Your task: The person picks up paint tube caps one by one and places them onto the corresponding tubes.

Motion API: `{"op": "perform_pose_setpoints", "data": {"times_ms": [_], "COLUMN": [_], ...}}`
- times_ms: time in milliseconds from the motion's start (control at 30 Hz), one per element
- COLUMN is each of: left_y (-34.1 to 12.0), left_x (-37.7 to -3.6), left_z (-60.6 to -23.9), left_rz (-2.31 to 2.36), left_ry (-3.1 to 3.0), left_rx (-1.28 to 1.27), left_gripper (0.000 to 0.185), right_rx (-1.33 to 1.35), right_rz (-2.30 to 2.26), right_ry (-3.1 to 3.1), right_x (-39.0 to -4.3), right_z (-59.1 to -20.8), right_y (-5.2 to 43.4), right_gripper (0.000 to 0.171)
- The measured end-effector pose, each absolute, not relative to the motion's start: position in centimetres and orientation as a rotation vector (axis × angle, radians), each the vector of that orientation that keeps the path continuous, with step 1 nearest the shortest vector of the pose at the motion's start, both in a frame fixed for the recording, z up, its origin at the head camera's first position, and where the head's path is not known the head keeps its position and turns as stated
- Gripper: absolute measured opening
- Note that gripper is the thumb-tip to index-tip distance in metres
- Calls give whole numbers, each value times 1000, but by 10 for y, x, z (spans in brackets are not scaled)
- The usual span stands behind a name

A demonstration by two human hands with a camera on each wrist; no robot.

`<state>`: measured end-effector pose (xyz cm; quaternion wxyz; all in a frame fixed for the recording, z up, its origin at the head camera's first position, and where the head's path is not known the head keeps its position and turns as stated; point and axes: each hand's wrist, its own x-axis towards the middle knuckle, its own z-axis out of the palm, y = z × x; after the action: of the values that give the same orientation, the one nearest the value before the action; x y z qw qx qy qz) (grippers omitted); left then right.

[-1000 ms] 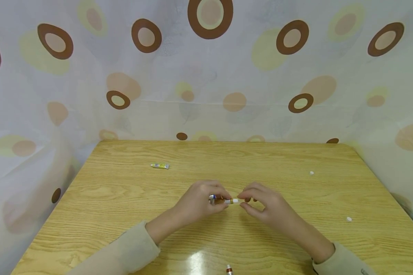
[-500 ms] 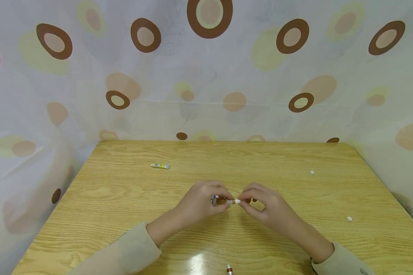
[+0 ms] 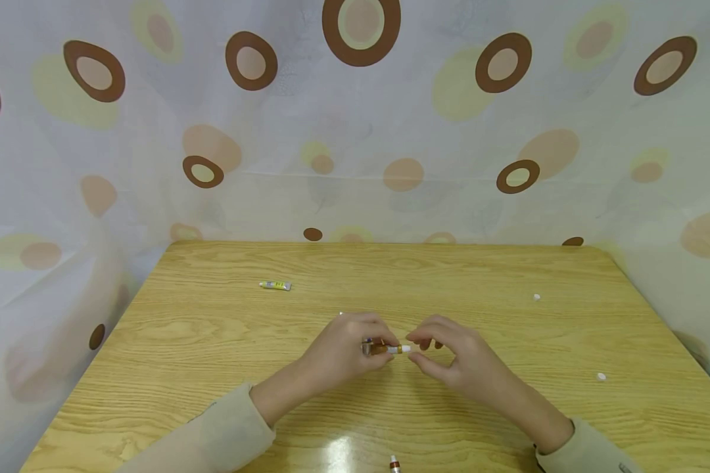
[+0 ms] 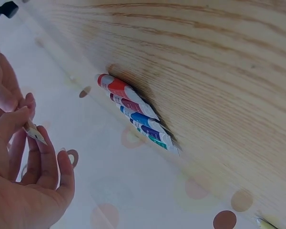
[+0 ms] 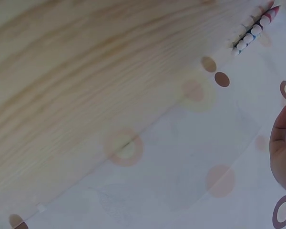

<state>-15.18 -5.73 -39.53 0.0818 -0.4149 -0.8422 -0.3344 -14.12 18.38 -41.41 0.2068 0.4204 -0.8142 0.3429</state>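
Observation:
Between thumb and fingertips, my left hand (image 3: pixel 346 345) pinches a small brown-banded paint tube (image 3: pixel 395 349), its white cap facing right. The tube's flat tail (image 4: pixel 35 133) shows between the fingers in the left wrist view. My right hand (image 3: pixel 458 348) is at the cap end, thumb and fingertips parted around the white cap with a small gap. In the right wrist view only part of this hand (image 5: pixel 283 152) shows, and the tube is hidden. Several paint tubes (image 4: pixel 136 112) in red, dark red, blue and green lie in a row on the table, mostly hidden by the left hand in the head view.
A yellow-green paint tube (image 3: pixel 275 286) lies at the back left of the wooden table (image 3: pixel 213 341). Two loose white caps, a far cap (image 3: pixel 536 297) and a nearer cap (image 3: pixel 601 377), lie at right. Another tube (image 3: pixel 394 464) shows at the front edge. Dotted sheeting (image 3: pixel 355 131) surrounds the table.
Half a second ago the right fingertips pinched the white cap; now they have parted from it. The left hand keeps holding the tube, almost in the same place.

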Motion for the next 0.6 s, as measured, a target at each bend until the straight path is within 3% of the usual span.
{"op": "perform_pose_setpoints", "data": {"times_ms": [200,400,600], "left_y": [-59,-59,-58], "left_x": [-151,-150,-149], "left_z": [-394,-393,-393], "left_rz": [-1105,-1122,-1054], "left_ry": [-2528,-2501,-2452], "left_rx": [-1243,-1270,-1280], "left_gripper": [11,11,10], "right_rx": [1256,1269,1247], "right_rz": [915,929,936], "right_ry": [-2169,-2150,-2166], "right_x": [-143,-143,-142], "right_z": [-414,-416,-415], "right_y": [180,179,178], "right_gripper": [32,4,10]}}
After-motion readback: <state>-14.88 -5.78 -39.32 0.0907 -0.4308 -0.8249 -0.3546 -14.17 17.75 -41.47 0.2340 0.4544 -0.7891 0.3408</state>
